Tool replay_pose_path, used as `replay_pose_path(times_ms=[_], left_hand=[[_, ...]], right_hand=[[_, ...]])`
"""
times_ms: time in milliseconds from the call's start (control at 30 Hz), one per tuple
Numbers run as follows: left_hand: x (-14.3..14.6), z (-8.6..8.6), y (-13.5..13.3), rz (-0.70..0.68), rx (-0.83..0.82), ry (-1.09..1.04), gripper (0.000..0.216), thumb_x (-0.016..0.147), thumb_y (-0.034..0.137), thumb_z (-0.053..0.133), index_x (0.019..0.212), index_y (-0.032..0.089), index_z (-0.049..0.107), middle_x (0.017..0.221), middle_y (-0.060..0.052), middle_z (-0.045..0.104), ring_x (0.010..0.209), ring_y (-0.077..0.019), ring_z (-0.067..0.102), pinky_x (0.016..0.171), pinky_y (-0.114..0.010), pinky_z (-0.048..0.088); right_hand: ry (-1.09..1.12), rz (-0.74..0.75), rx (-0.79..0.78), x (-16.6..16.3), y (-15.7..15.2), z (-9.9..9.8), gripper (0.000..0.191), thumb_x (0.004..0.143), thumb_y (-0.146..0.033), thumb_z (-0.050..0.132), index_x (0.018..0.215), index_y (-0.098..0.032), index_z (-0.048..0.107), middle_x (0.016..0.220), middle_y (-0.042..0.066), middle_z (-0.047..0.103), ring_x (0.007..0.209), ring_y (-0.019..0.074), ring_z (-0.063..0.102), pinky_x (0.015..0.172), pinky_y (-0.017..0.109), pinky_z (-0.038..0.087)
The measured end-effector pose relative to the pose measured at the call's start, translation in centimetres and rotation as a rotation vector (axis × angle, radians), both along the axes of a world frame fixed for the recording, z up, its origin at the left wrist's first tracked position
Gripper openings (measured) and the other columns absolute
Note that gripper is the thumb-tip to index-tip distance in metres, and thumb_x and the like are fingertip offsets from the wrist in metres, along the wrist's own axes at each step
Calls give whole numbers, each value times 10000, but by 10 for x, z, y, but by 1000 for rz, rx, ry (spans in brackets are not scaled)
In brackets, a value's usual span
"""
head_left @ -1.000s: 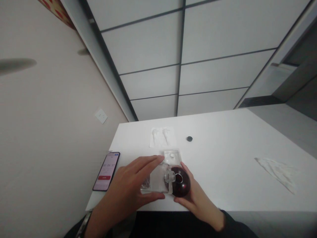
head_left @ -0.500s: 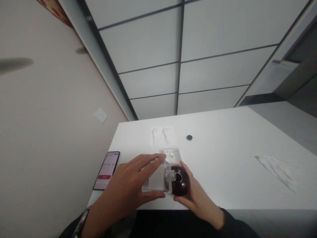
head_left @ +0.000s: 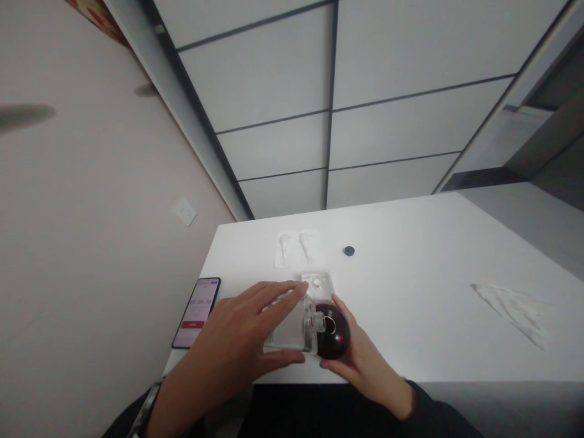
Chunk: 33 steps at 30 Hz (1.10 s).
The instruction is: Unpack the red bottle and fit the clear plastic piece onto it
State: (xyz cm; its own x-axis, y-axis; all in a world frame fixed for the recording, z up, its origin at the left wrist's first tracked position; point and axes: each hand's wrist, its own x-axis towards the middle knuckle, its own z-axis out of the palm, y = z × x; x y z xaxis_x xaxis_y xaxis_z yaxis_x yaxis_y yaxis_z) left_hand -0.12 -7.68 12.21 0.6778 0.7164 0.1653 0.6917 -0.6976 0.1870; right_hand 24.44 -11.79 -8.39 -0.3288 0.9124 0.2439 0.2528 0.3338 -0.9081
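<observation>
My left hand (head_left: 235,344) grips a clear flat plastic bottle (head_left: 289,331), fingers over its top and thumb under its near edge. The bottle's neck is tipped against the mouth of a round dark red container (head_left: 333,334). My right hand (head_left: 360,359) wraps round that dark red container from the near side. Both sit at the near edge of the white table (head_left: 410,304). A second clear plastic piece (head_left: 317,284) lies just behind them.
A phone (head_left: 197,311) with a lit screen lies at the table's left edge. A clear blister pack (head_left: 297,249) and a small black cap (head_left: 349,250) lie farther back. A crumpled white tissue (head_left: 513,310) lies to the right. A wall runs along the left.
The view has drifted slightly; both hands keep their hold, with the clear bottle staying against the dark container's mouth.
</observation>
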Motion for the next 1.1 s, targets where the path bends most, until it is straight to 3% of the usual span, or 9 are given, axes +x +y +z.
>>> replay_pose_path(times_ms=[333, 500, 1100], left_hand=[[5, 7, 0, -36, 52, 44, 885, 749, 298, 1010, 1510, 233, 563, 1430, -131, 738, 1211, -321, 764, 969, -420, 673], [9, 12, 0, -51, 85, 40, 979, 624, 223, 1073, 1467, 186, 578, 1382, -145, 762, 1140, -326, 789, 913, -430, 697], [13, 17, 1, -62, 110, 59, 983, 572, 253, 1099, 1413, 190, 594, 1343, -148, 782, 1100, -330, 807, 842, -427, 716]], right_hand=[[-13, 7, 13, 1, 0, -1, 1061, 969, -460, 785, 1747, -227, 102, 1709, 244, 426, 1574, 423, 446, 1268, 641, 400], [-7, 11, 30, 0, 0, 0, 1041, 985, -493, 761, 1747, -255, 94, 1714, 232, 426, 1568, 418, 457, 1259, 650, 409], [-9, -9, 51, 0, -1, -2, 1082, 971, -473, 787, 1753, -309, 58, 1721, 207, 425, 1566, 421, 460, 1248, 651, 427]])
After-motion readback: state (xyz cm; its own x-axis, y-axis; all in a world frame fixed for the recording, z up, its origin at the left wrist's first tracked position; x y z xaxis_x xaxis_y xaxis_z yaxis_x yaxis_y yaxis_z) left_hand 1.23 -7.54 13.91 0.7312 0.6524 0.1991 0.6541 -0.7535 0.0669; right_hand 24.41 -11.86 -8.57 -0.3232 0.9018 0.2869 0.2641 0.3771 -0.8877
